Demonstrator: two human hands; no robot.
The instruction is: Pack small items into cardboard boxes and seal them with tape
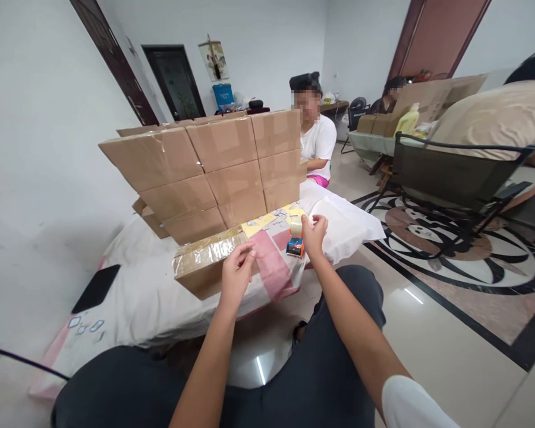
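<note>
My left hand (236, 273) is closed in a pinch beside the right end of a low cardboard box (205, 274) with shiny tape along its top. What it pinches, if anything, is too small to make out. My right hand (314, 236) is also closed, thumb toward the fingertips, its contents unclear. Just left of it stands a tape dispenser (295, 246), blue and orange, with a roll of clear tape (296, 226) on it. Under and between the hands lies a pink patch of the table cover (270, 261).
Stacked cardboard boxes (232, 172) rise behind the low box. Yellow sheets (258, 225) lie at their foot. A black flat object (96, 289) rests on the left. Across the table sits a person (323, 139) in white; a folding chair (455, 184) stands at right.
</note>
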